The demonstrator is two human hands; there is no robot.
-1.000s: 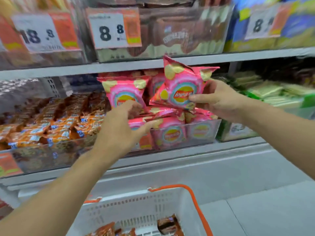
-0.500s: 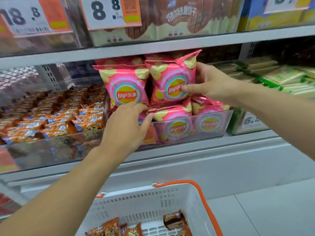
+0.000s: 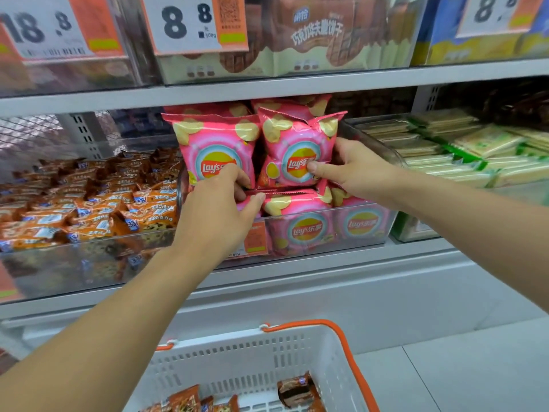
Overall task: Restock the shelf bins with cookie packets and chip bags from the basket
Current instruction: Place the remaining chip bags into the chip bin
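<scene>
Right now both hands are up at the clear chip bin on the middle shelf, each on a pink chip bag standing upright at the top of the pile. The right hand pinches the right-hand standing bag, thumb pressed on the logo at the front and fingers curled round its right edge. That bag's long axis runs up and down with a slight lean, its top corner close under the shelf above. The left hand is at the foot of the left-hand standing bag, its fingers curled round that bag's bottom edge and its thumb lying across a flat bag underneath.

The relation that counts is that each bag rises straight above its own hand, so any settling push goes back and down into the bin, not sideways. The two bags stand touching, side by side, so moving one will likely nudge the other.

The remaining stock lies low and toward the person: brown and orange cookie packets in the white basket. The cookie bin is just left of the chips, so the left hand is the nearer one for it.
</scene>
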